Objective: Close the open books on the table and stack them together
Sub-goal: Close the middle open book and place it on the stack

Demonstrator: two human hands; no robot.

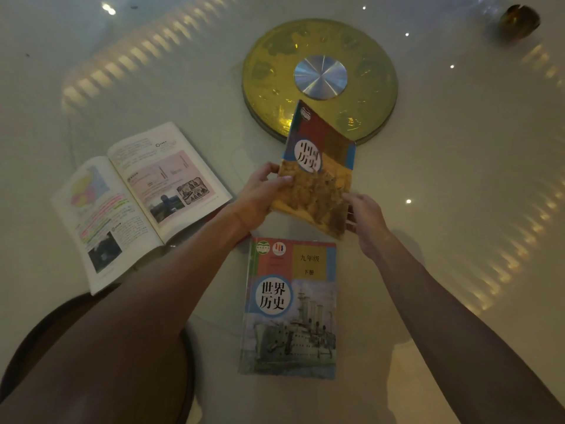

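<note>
A closed book with a yellow-brown cover [321,172] is held tilted above the table between both hands. My left hand [260,197] grips its left edge, thumb on the cover. My right hand [365,218] holds its lower right corner. Just below it, a closed book with a warship on the cover [290,310] lies flat near the table's front. To the left an open book [137,200] lies face up, its pages showing a map, pink boxes and photos.
The glossy white table [458,179] reflects ceiling lights. A round golden turntable base with a silver hub [319,78] sits behind the held book. A small golden object [519,21] stands at the far right. A dark round stool [91,362] is at lower left.
</note>
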